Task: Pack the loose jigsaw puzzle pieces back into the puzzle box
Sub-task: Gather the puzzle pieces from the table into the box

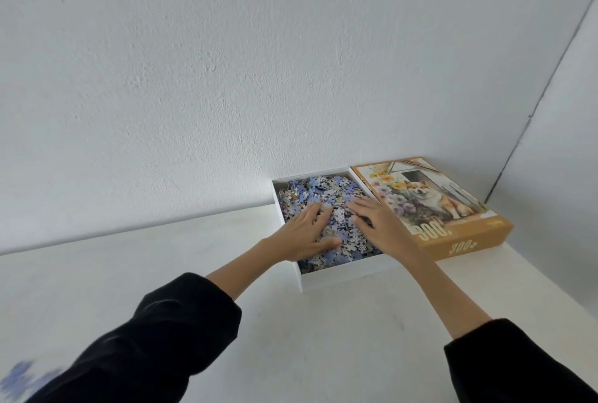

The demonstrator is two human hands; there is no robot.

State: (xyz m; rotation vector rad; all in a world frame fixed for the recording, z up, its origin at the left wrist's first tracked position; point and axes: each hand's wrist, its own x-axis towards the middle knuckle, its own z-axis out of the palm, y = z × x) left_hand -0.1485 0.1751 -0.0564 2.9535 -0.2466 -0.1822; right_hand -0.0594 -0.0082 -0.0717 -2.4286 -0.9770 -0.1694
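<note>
Puzzle pieces (pixel 19 376), loose: one blurred blue cluster at the near left edge of the white table (pixel 323 338); number cannot be told. Two black sleeves: left sleeve (pixel 145 344), right sleeve (pixel 517 367), forearms bare beyond the cuffs. Farther out, one white puzzle box (pixel 339 276), uncovered, holds a heaped pile of pieces (pixel 323 190), mostly blue and white, too many to count. Two hands lie on the heap: left hand (pixel 307 231) flat, palm down, fingers straight and spread; right hand (pixel 378 221) likewise flat, gripping nothing. One box lid (pixel 453 208) sits just right of the box, edges seemingly touching; it shows one dog, flowers, and "300" twice. Behind stands a white wall (pixel 226 79), with one corner far right.
</note>
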